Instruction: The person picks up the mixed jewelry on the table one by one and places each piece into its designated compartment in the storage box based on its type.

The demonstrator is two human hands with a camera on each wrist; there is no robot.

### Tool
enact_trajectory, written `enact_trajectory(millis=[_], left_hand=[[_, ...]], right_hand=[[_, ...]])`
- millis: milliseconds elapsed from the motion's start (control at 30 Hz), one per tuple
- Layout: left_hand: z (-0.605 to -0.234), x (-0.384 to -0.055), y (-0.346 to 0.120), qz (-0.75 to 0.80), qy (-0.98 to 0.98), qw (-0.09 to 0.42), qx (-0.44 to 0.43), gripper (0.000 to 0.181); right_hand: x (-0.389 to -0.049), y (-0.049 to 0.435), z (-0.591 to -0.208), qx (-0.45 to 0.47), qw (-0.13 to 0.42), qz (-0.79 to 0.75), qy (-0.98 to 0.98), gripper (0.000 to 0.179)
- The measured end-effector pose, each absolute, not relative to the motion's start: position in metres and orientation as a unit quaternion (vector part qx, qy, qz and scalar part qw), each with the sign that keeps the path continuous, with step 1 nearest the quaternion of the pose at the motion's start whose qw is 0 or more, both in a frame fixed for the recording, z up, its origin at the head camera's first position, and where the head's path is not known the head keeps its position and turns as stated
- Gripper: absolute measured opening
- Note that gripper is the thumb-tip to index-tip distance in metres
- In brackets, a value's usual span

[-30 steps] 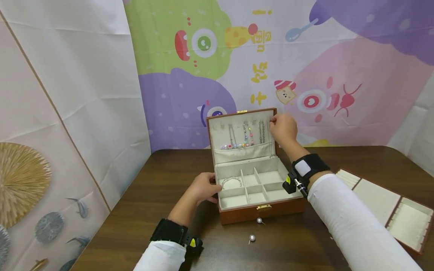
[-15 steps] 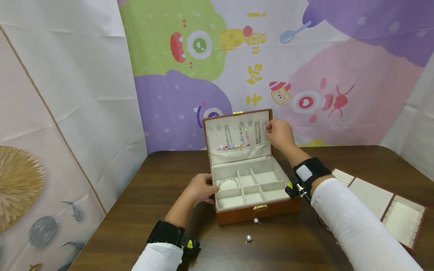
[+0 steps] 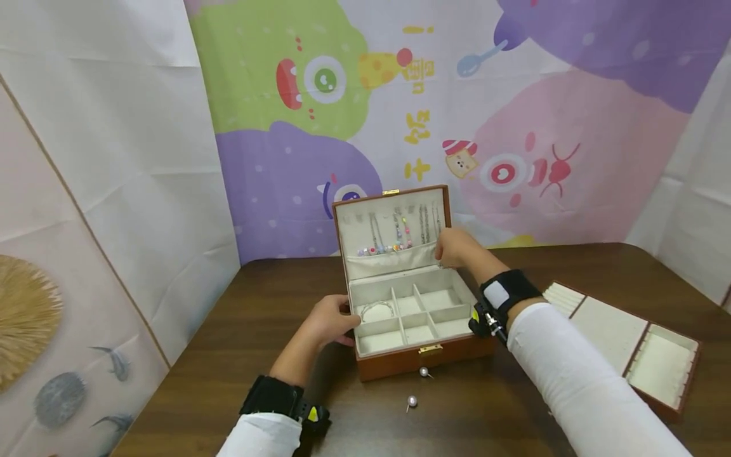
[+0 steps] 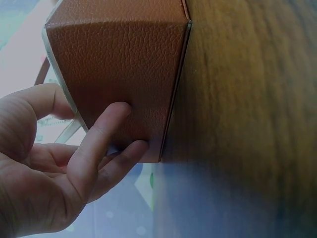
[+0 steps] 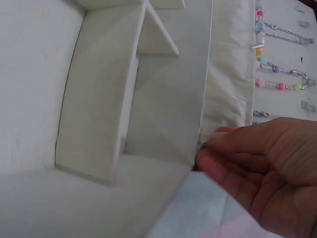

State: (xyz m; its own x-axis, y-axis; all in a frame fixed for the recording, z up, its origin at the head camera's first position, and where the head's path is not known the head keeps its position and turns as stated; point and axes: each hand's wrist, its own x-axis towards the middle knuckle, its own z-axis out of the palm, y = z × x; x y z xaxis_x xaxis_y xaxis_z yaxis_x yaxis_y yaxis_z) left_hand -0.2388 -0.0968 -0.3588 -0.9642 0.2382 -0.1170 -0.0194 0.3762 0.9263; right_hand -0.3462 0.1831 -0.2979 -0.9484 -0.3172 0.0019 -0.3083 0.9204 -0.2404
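A brown jewelry box [image 3: 394,367] stands with its lid [image 3: 354,231] raised. My left hand [image 3: 327,322] grips its left wall, thumb at the rim and fingertips against the leather outside [image 4: 119,64]. Beside the lid's lower right corner, my right hand [image 3: 457,249] has thumb and fingers pinched together. Between them shows a small silvery piece [image 5: 203,139], apparently the lower end of a thin necklace [image 3: 438,217] hanging on the lid's right side. Several other chains and a colourful bead necklace [image 5: 281,86] hang there too, their lower parts by the fabric pocket [image 3: 394,260]. A silvery bracelet [image 3: 377,303] lies in a left compartment.
Two pearl-topped pieces, one nearer the box [image 3: 424,372] and one closer to me [image 3: 412,402], lie on the wooden table [image 3: 257,317]. A lift-out tray [image 3: 608,330] with sections lies on the right. A printed cloth [image 3: 411,114] hangs behind.
My right hand has moved down from the lid's upper right side to its lower right corner, uncovering the thin necklace above. The left hand stays on the box; the head view has shifted slightly.
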Motion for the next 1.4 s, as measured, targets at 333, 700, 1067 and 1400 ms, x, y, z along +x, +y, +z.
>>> enact_trajectory(millis=[333, 700, 1067, 1400], left_hand=[[-0.361, -0.239, -0.097, 0.555, 0.821, 0.116, 0.066, 0.052], [-0.36, -0.238, -0.097, 0.554, 0.822, 0.112, 0.067, 0.052], [-0.36, -0.239, -0.097, 0.505, 0.856, 0.08, 0.079, 0.051], [-0.312, -0.232, -0.067, 0.272, 0.943, -0.138, 0.132, 0.06]], right_hand=[[-0.354, 0.174, -0.306, -0.199, 0.027, -0.023, 0.979, 0.014], [-0.351, 0.173, -0.303, -0.22, 0.034, -0.012, 0.975, 0.016], [-0.349, 0.174, -0.304, -0.217, 0.022, -0.036, 0.975, 0.022], [-0.342, 0.194, -0.288, -0.242, -0.073, -0.098, 0.963, 0.013]])
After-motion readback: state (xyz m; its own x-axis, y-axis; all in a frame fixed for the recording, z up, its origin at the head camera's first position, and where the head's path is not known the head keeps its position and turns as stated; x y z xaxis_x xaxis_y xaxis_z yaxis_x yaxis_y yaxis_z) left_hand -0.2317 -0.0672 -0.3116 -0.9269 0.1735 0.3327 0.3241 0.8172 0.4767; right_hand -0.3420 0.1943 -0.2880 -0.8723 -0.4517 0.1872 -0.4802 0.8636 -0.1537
